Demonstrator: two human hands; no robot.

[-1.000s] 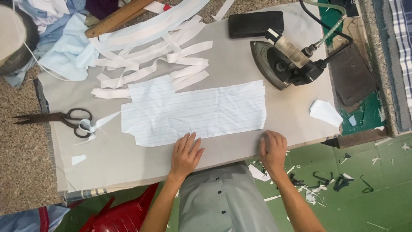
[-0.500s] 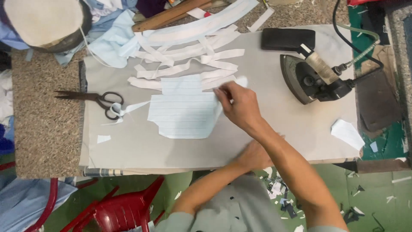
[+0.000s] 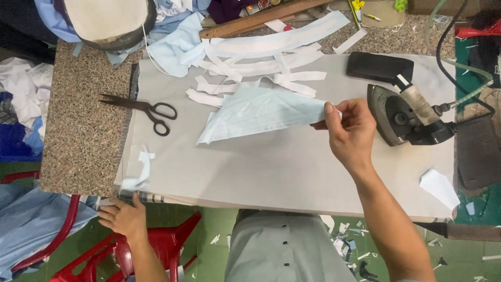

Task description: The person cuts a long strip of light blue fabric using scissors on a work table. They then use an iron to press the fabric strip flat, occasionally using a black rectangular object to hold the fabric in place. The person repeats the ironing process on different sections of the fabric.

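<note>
Head view: right hand pinches one end of the pale blue striped fabric piece, lifted and folded over the middle of the padded pressing bench. Left hand hangs off the near-left corner, fingers loosely open, holding nothing. Judged part-done: piece cut, pressing not begun; iron parked at right edge, scissors idle at left.

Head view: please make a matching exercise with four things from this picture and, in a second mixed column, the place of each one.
Things:
1. scissors
2. iron
3. pale blue fabric piece
4. red plastic chair

Places:
A. held up by the right hand
B. below the table edge, beside the left hand
C. right side of the grey pad
D. left side of the grey pad, blades over the stone top

Pairs: 1-D, 2-C, 3-A, 4-B
</note>
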